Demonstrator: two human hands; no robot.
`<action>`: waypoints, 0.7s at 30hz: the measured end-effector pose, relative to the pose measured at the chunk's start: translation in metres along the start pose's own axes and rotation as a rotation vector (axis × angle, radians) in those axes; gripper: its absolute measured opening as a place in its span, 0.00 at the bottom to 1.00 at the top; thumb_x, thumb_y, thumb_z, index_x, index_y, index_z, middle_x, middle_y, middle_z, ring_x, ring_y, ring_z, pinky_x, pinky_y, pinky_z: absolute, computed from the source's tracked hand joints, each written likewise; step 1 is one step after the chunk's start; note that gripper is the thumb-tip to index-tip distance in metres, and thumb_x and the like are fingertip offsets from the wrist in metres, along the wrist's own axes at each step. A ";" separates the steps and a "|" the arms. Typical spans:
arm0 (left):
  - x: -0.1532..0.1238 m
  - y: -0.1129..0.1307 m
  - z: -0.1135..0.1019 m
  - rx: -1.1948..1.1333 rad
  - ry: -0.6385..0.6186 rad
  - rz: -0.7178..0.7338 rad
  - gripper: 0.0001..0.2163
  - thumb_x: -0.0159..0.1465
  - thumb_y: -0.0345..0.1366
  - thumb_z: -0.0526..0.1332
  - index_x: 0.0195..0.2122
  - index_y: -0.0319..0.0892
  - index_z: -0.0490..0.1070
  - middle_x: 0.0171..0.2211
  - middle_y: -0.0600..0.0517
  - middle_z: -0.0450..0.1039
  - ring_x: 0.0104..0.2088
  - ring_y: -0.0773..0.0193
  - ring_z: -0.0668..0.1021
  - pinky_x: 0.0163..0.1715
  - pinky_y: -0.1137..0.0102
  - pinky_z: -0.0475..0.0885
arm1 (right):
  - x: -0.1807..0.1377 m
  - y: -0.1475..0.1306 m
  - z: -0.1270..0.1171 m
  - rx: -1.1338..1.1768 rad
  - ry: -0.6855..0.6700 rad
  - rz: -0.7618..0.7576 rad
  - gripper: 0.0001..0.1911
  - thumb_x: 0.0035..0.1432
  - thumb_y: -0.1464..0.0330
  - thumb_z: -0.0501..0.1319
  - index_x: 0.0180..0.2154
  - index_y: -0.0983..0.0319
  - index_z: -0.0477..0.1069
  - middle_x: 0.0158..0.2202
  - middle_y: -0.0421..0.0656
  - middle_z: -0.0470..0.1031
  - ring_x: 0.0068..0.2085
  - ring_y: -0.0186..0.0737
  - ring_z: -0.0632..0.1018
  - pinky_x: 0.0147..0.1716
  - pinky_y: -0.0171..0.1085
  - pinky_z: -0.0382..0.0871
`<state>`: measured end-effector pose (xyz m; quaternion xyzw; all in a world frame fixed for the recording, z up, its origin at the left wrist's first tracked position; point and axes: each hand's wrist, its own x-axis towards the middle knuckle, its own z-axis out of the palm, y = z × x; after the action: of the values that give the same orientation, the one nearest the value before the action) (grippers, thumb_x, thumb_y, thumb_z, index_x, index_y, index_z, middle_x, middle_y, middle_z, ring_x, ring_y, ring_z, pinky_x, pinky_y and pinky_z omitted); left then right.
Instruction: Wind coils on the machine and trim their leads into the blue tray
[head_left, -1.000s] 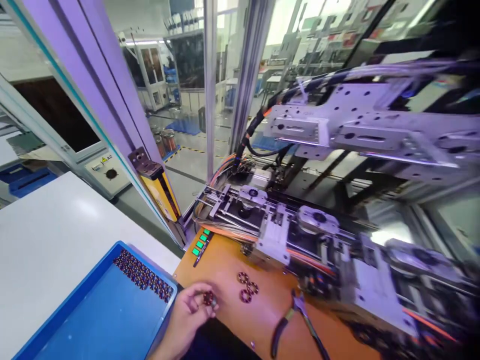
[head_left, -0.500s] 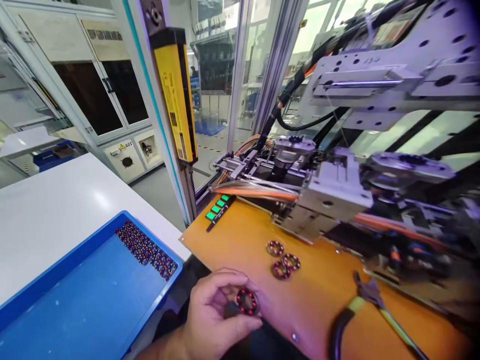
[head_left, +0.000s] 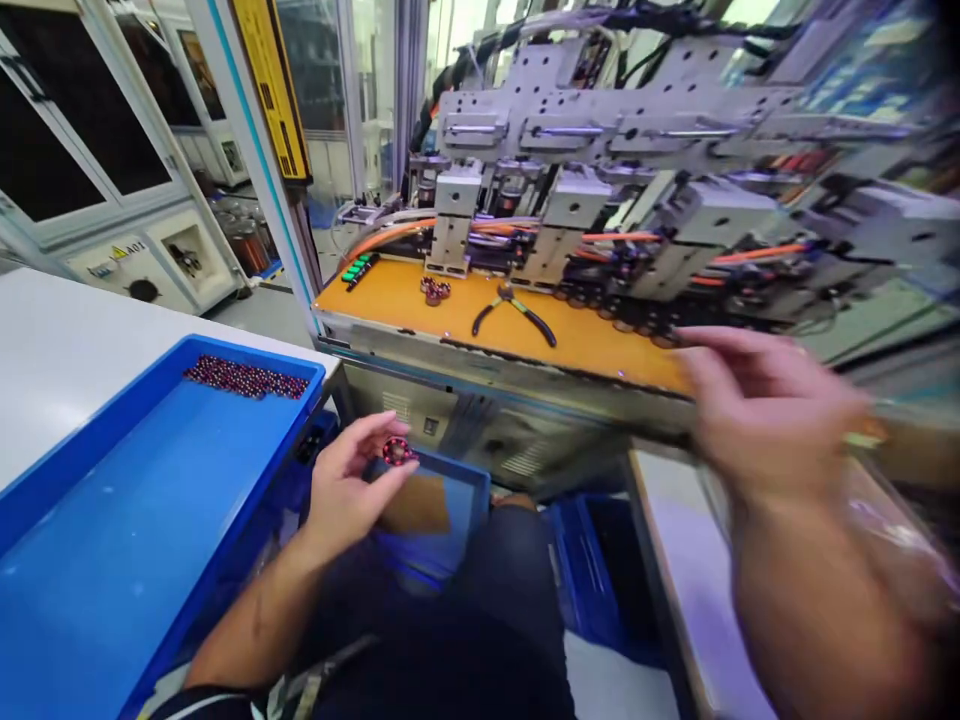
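My left hand point(head_left: 349, 490) pinches a small ring-shaped motor stator point(head_left: 396, 451) between thumb and fingers, in front of the machine's edge. At the right, my right hand point(head_left: 772, 400) is blurred, with thumb and forefinger drawn together by the right end of a row of dark round parts point(head_left: 622, 318). What lies between those fingertips, if anything, I cannot make out. Several similar stators point(head_left: 434, 290) sit in a small cluster on the orange plate point(head_left: 420, 318). Many more stators point(head_left: 244, 377) are packed at the far end of the blue tray point(head_left: 150, 440).
Pliers point(head_left: 514, 313) with black and yellow-green handles lie spread on the plate. Behind it stand metal machine heads point(head_left: 574, 205) with orange tubes. A strip with green squares point(head_left: 360, 268) lies at the plate's left end. Below are a blue bin point(head_left: 469, 500) and a blue crate point(head_left: 581, 560).
The view has swung to the right and shows more of the machine. My right hand has come into view at the row of round parts. My left hand still holds the stator.
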<state>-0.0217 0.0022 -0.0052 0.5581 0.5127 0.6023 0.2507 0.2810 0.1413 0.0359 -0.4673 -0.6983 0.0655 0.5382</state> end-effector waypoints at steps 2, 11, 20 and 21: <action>-0.013 0.014 0.001 0.043 -0.024 0.126 0.27 0.55 0.24 0.70 0.56 0.44 0.70 0.43 0.50 0.76 0.39 0.68 0.80 0.42 0.73 0.79 | -0.031 -0.047 0.002 0.230 -0.229 -0.231 0.14 0.60 0.72 0.65 0.49 0.60 0.74 0.49 0.49 0.77 0.37 0.37 0.79 0.39 0.38 0.77; -0.067 0.057 -0.001 -0.060 -0.118 0.228 0.35 0.57 0.20 0.67 0.64 0.47 0.59 0.47 0.46 0.78 0.45 0.65 0.81 0.45 0.72 0.79 | -0.100 -0.124 -0.001 0.298 -0.671 -0.637 0.08 0.67 0.75 0.56 0.43 0.67 0.74 0.31 0.45 0.77 0.30 0.36 0.77 0.30 0.33 0.71; -0.056 0.050 0.023 -0.335 -0.204 0.051 0.35 0.58 0.20 0.67 0.64 0.49 0.57 0.49 0.46 0.79 0.44 0.66 0.82 0.45 0.73 0.78 | -0.126 -0.118 -0.035 0.639 -0.809 -0.309 0.09 0.66 0.75 0.58 0.44 0.66 0.76 0.25 0.40 0.75 0.25 0.31 0.73 0.26 0.32 0.64; -0.052 0.048 0.026 -0.337 -0.228 0.061 0.34 0.59 0.20 0.66 0.64 0.50 0.57 0.50 0.46 0.78 0.45 0.66 0.82 0.46 0.73 0.77 | -0.124 -0.114 -0.033 0.666 -0.804 -0.211 0.07 0.64 0.73 0.61 0.44 0.65 0.76 0.26 0.41 0.76 0.26 0.31 0.74 0.27 0.31 0.66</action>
<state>0.0289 -0.0517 0.0124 0.5881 0.3556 0.6201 0.3785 0.2394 -0.0252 0.0318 -0.1362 -0.8341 0.4029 0.3512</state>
